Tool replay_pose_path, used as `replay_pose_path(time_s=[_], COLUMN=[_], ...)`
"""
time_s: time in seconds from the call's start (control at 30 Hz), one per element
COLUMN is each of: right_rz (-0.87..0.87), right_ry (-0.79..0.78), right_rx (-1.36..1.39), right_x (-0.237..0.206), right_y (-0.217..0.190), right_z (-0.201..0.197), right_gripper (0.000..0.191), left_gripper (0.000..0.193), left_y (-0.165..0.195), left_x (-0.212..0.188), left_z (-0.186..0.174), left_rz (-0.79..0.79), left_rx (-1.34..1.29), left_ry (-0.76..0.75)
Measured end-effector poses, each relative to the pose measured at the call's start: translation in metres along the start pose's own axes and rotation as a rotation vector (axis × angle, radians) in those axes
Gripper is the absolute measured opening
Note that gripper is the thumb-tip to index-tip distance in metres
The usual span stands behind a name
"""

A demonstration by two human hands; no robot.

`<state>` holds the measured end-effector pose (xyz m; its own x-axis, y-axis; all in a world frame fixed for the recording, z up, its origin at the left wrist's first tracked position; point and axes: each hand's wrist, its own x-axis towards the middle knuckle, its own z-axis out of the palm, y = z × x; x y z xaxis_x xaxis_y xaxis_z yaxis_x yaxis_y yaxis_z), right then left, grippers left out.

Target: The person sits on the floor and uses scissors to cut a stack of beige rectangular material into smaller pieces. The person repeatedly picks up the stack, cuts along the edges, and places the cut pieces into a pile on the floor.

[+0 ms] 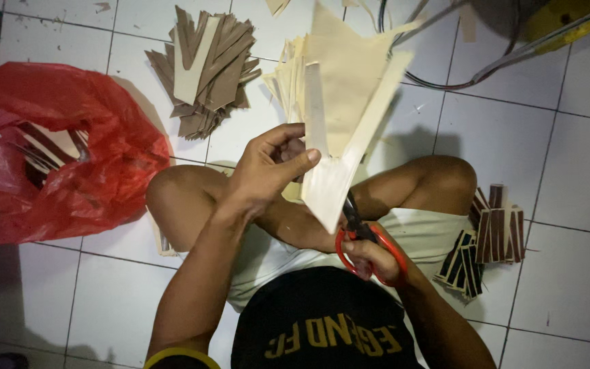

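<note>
My left hand [268, 167] grips a pale cream V-shaped cut sheet [339, 116], thumb on its front, holding it upright above my knees. My right hand [373, 260] has its fingers through the red handles of a pair of scissors [363, 236], whose dark blades point up into the lower edge of the sheet. I sit cross-legged on a white tiled floor.
A red plastic bag [56, 147] with strips inside lies at the left. A pile of brown and cream cut pieces [206, 72] sits on the tiles ahead. Stacks of dark brown strips [489, 236] lie by my right knee. Cables [445, 75] run across the floor at the top right.
</note>
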<state>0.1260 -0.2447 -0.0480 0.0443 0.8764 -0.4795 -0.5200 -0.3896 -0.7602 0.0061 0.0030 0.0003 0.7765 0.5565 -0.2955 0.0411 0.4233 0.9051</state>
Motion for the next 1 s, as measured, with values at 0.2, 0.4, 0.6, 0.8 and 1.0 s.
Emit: replay_pose_path(time_s=[0.2,0.4,0.6,0.8,1.0], right_rz=[0.001,-0.006,0.013,-0.073,-0.06], right_ry=[0.002,0.039,0.037,0.069,0.089], right_rx=[0.044,0.0,0.052,0.008,0.021], right_x=[0.003,0.01,0.014,0.018,0.026], right_y=[0.002,-0.006,-0.001,0.013,0.002], right_z=[-0.001,0.002,-0.001,0.002,-0.003], right_gripper=[0.028,0.028,0.036,0.035,0.037], left_gripper=[0.042,0.058,0.067,0.071,0.074], left_y=[-0.015,-0.012,-0.005,-0.003,-0.004], left_x=[0.0,-0.004,-0.006,0.001,-0.003], left_z=[0.009,0.014,0.015,0.016,0.02], left_rz=[0.039,0.041,0.091,-0.032,-0.022], left_rx=[-0.03,0.19,0.194,0.09,0.103], left_ry=[-0.001,-0.057,-0.096,0.001,-0.109])
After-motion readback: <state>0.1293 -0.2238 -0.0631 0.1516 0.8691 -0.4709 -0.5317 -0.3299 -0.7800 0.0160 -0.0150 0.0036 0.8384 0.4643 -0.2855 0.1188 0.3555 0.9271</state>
